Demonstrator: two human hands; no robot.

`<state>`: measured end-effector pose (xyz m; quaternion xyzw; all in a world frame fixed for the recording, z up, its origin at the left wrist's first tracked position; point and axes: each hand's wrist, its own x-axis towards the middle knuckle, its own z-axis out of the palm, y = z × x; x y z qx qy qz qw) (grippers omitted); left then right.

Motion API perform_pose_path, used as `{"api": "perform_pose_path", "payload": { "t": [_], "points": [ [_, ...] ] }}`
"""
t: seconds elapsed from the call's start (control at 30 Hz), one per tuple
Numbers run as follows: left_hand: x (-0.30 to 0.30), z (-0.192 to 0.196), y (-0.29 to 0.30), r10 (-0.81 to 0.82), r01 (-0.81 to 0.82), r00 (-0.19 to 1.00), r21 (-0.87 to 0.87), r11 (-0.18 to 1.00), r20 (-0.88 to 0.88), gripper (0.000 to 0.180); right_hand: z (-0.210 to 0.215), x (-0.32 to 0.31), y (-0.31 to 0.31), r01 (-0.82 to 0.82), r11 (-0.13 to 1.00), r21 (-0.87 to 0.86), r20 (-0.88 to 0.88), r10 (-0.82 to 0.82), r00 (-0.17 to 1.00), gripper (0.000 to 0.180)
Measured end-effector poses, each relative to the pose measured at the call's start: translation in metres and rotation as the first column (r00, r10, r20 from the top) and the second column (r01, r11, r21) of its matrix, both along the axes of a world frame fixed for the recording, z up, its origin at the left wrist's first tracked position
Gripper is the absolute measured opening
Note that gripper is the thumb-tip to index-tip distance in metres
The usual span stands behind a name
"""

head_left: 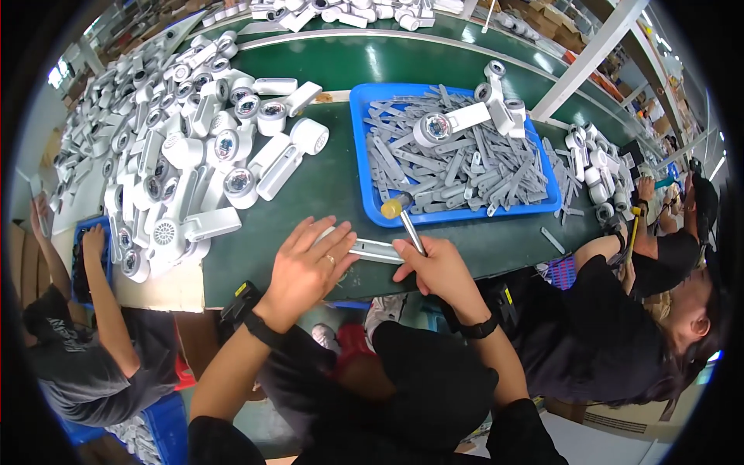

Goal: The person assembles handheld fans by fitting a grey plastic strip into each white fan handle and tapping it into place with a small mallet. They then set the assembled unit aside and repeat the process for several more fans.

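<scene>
Left hand (306, 263) lies over one end of a pale grey handle piece (376, 249), its grip I cannot tell, right hand (438, 267) grasps a yellow-headed mallet (410, 225) by the piece's other end, near the green worktop's (333, 182) front edge, blue tray (480, 215) of grey strips (496, 167) beyond, white handheld fans (226, 145) heaped at left.

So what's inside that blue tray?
The blue tray holds a heap of grey strips, with a few white gadgets lying on top. Its bottom is covered, so I can't see it.
</scene>
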<state>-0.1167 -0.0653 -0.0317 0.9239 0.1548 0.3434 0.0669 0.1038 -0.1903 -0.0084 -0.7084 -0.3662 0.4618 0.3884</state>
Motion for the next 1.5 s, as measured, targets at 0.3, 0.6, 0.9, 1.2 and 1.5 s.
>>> {"api": "perform_pose_path", "payload": {
  "t": [0.3, 0.6, 0.9, 1.2, 1.5],
  "points": [
    [-0.002, -0.009, -0.003, 0.060, -0.036, 0.993, 0.228, 0.973, -0.098, 0.044, -0.005, -0.002, -0.002, 0.005, 0.999, -0.035, 0.005, -0.005, 1.000, 0.039],
    [-0.003, -0.001, 0.004, 0.024, 0.008, 0.991, 0.233, 0.972, -0.132, 0.043, -0.002, 0.004, 0.001, -0.037, 0.993, -0.110, -0.255, 0.008, 0.967, 0.045],
    [0.024, 0.011, 0.004, -0.208, 0.210, 0.975, 0.013, 0.978, -0.082, 0.024, -0.004, -0.001, -0.002, 0.010, 0.998, -0.063, -0.245, -0.025, 0.969, 0.043],
    [0.027, 0.008, 0.006, -0.237, 0.240, 0.970, 0.061, 0.969, -0.048, 0.025, -0.010, 0.005, -0.059, 0.230, 0.956, 0.184, -0.103, -0.214, 0.971, 0.036],
    [0.028, 0.008, 0.005, -0.250, 0.252, 0.967, 0.043, 0.967, -0.040, 0.028, 0.005, -0.015, -0.083, -0.014, 0.899, 0.438, 0.660, -0.312, 0.683, 0.036]
  ]
}}
